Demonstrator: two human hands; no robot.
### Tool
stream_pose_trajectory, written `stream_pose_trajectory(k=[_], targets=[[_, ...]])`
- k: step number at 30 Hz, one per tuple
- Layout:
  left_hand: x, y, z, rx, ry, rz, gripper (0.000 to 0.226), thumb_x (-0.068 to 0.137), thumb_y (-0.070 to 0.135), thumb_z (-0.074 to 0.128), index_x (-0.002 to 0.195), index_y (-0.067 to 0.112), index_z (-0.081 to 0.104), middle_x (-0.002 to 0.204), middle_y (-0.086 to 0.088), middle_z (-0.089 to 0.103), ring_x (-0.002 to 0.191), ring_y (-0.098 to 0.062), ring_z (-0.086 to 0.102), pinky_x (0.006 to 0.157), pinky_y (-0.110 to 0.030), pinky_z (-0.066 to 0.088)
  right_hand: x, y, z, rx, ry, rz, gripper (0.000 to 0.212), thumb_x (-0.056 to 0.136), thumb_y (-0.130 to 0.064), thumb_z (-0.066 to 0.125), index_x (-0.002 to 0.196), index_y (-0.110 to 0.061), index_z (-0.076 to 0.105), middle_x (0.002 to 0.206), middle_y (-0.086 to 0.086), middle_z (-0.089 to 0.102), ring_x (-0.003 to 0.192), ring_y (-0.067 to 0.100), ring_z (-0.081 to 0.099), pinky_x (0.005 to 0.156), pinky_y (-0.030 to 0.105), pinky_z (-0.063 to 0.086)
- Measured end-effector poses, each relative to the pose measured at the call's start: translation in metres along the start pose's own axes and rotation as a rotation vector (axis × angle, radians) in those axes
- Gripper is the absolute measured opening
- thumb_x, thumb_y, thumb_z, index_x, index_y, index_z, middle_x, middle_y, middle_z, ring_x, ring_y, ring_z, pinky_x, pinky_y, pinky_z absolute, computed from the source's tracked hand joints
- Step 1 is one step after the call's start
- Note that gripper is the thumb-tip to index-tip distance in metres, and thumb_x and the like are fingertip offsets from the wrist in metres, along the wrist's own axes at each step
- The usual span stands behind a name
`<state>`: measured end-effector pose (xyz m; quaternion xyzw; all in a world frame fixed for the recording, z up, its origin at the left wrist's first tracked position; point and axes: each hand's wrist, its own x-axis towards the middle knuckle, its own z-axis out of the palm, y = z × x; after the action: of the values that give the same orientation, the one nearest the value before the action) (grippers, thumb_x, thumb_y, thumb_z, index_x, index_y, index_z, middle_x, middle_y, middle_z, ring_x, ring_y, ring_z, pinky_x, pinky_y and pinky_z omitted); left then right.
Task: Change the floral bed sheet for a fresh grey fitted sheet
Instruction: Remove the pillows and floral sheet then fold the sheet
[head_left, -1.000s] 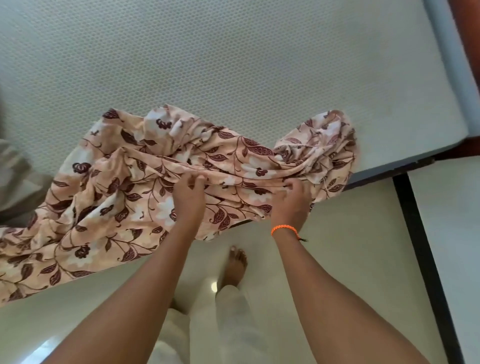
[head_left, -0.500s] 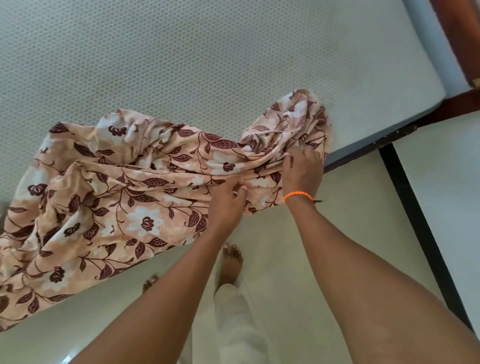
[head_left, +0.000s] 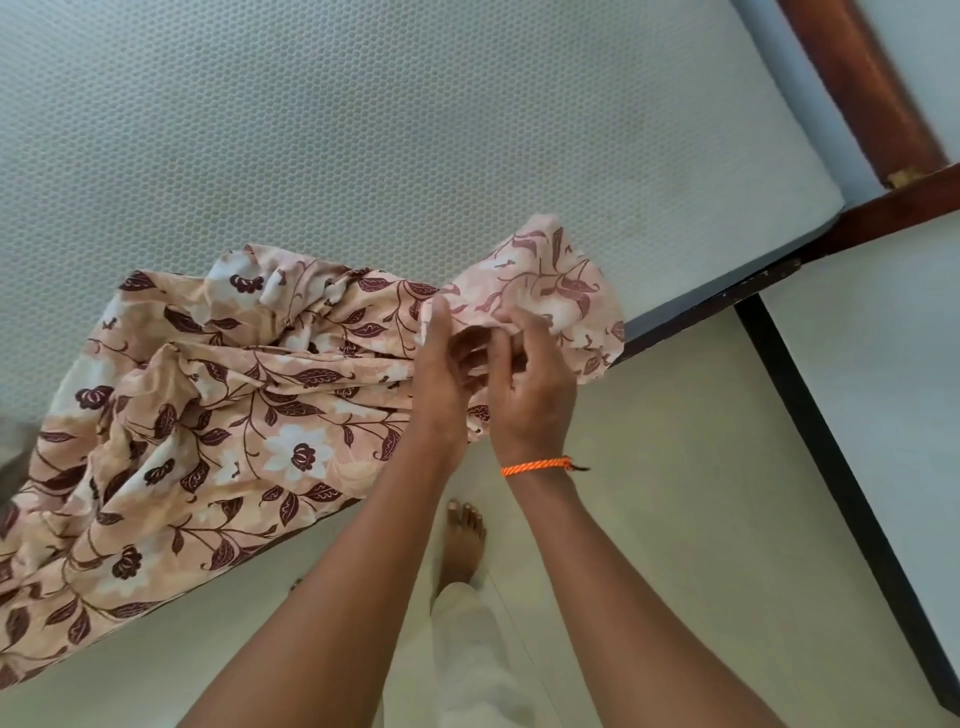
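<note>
The floral bed sheet, peach with dark maroon leaves and flowers, lies bunched along the near edge of the bare mattress and hangs over its side at the lower left. My left hand and my right hand are close together, both gripping the sheet's right end, which is lifted into a loose flap above my fingers. An orange thread band circles my right wrist. No grey fitted sheet is in view.
The mattress has a pale honeycomb-textured cover. A dark wooden bed frame runs along its right and near edges. My bare foot stands on the pale floor, which has a black strip.
My left hand has moved right until it meets my right hand. The sheet's right end has been gathered and lifted off the mattress corner.
</note>
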<state>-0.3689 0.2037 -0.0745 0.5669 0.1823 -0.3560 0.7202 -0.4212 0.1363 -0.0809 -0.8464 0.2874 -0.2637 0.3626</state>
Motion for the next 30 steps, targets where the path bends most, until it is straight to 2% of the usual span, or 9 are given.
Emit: stream_pose_trajectory(k=[4, 8, 12, 15, 17, 22, 24, 26, 30], targets=[[0.001, 0.01, -0.031, 0.072, 0.29, -0.013, 0.042, 0.097, 0.039, 0.072, 0.111, 0.001, 0.069, 0.102, -0.017, 0.079, 0.095, -0.032, 0.078, 0.082, -0.044, 0.064, -0.029, -0.013, 0.005, -0.078, -0.087, 0.07, 0.027, 0.102, -0.013, 0.057, 0.128, -0.014, 0.062, 0.074, -0.005, 0.051, 0.067, 0.017, 0.051, 0.064, 0.042, 0.053], [-0.013, 0.021, -0.07, 0.13, 0.335, -0.033, 0.057, 0.087, 0.065, 0.061, 0.115, 0.015, 0.064, 0.112, -0.015, 0.076, 0.104, -0.03, 0.075, 0.095, -0.05, 0.06, -0.052, -0.033, 0.011, -0.27, -0.195, -0.039, 0.044, 0.094, -0.016, 0.071, 0.136, -0.011, 0.057, 0.109, 0.004, 0.063, 0.1, 0.025, 0.058, 0.092, 0.042, 0.054], [-0.036, 0.033, -0.108, 0.129, 0.318, 0.07, 0.046, 0.102, 0.047, 0.053, 0.1, 0.007, 0.076, 0.096, -0.019, 0.078, 0.097, -0.029, 0.076, 0.089, -0.045, 0.061, -0.082, -0.064, 0.037, -0.414, -0.354, -0.12, 0.057, 0.091, -0.039, 0.069, 0.138, -0.013, 0.05, 0.127, 0.008, 0.052, 0.121, 0.031, 0.051, 0.11, 0.046, 0.044], [-0.049, 0.038, -0.139, 0.219, 0.347, 0.248, 0.055, 0.1, 0.046, 0.059, 0.094, -0.009, 0.065, 0.091, -0.033, 0.069, 0.081, -0.041, 0.069, 0.087, -0.06, 0.055, -0.106, -0.097, 0.061, -0.424, -0.44, -0.16, 0.052, 0.085, -0.033, 0.055, 0.132, -0.012, 0.05, 0.129, 0.009, 0.051, 0.121, 0.032, 0.051, 0.103, 0.046, 0.046], [-0.06, 0.045, -0.166, 0.233, 0.383, 0.339, 0.053, 0.102, 0.042, 0.061, 0.088, -0.009, 0.065, 0.087, -0.033, 0.067, 0.074, -0.037, 0.065, 0.081, -0.06, 0.055, -0.123, -0.121, 0.081, -0.437, -0.442, -0.17, 0.05, 0.084, -0.029, 0.046, 0.13, -0.012, 0.051, 0.13, 0.01, 0.052, 0.12, 0.033, 0.051, 0.101, 0.047, 0.047], [-0.086, 0.078, -0.244, 0.059, 0.597, 0.381, 0.047, 0.1, 0.046, 0.064, 0.088, 0.002, 0.062, 0.082, -0.015, 0.067, 0.075, -0.02, 0.065, 0.069, -0.049, 0.055, -0.157, -0.168, 0.131, -0.449, -0.337, -0.172, 0.047, 0.093, -0.036, 0.068, 0.129, -0.014, 0.049, 0.133, 0.013, 0.054, 0.121, 0.034, 0.052, 0.098, 0.048, 0.048], [-0.098, 0.093, -0.278, -0.038, 0.632, 0.336, 0.049, 0.094, 0.056, 0.067, 0.098, 0.007, 0.068, 0.096, -0.017, 0.073, 0.087, -0.032, 0.073, 0.08, -0.057, 0.061, -0.169, -0.19, 0.147, -0.42, -0.338, -0.224, 0.046, 0.091, -0.035, 0.07, 0.127, -0.013, 0.051, 0.128, 0.013, 0.056, 0.118, 0.034, 0.053, 0.095, 0.049, 0.049], [-0.115, 0.106, -0.312, -0.081, 0.622, 0.385, 0.043, 0.1, 0.048, 0.065, 0.097, 0.005, 0.07, 0.094, -0.028, 0.071, 0.085, -0.046, 0.071, 0.079, -0.064, 0.062, -0.185, -0.218, 0.164, -0.379, -0.333, -0.304, 0.042, 0.092, -0.035, 0.07, 0.124, -0.013, 0.053, 0.123, 0.012, 0.057, 0.114, 0.034, 0.054, 0.093, 0.048, 0.049], [-0.148, 0.127, -0.372, -0.115, 0.683, 0.456, 0.034, 0.108, 0.03, 0.061, 0.088, 0.005, 0.071, 0.074, -0.012, 0.067, 0.068, -0.028, 0.065, 0.065, -0.048, 0.058, -0.222, -0.274, 0.197, -0.331, -0.28, -0.433, 0.041, 0.089, -0.03, 0.073, 0.119, -0.014, 0.049, 0.112, 0.013, 0.059, 0.102, 0.034, 0.054, 0.084, 0.046, 0.048]])
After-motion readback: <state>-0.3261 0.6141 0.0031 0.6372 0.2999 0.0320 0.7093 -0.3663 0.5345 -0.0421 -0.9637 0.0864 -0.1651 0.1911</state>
